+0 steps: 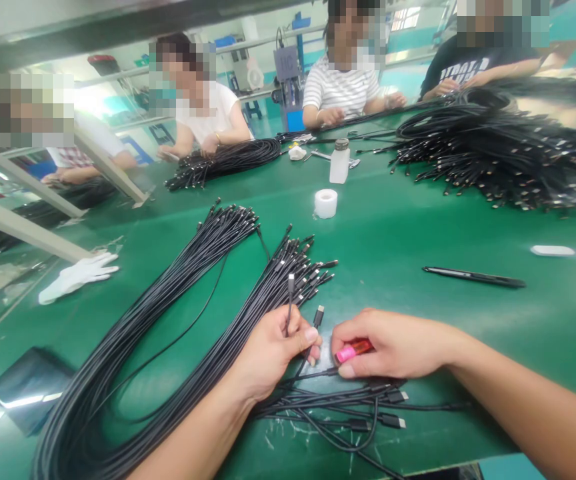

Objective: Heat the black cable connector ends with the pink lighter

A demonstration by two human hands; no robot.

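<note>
My left hand [268, 353] is pinched around a thin black cable [289, 310], with its small metal-tipped plug standing up above my fingers. A second plug [319, 317] rises just beyond my thumb. My right hand [391, 343] is closed on a pink lighter [353, 351], and its fingers cover part of it. The two hands nearly meet. Under them lies a loose tangle of black cables with metal plugs [348, 407]. A long bundle of black cables [273, 287] fans out to the left of my left hand.
The work surface is a green table [418, 320]. On it are a white glove [78, 277], a white tape roll [326, 203], a capped plastic bottle [339, 162], a black pen [473, 277] and a dark tablet [31, 390]. Several seated people [343, 87] work across it beside large cable piles [493, 153].
</note>
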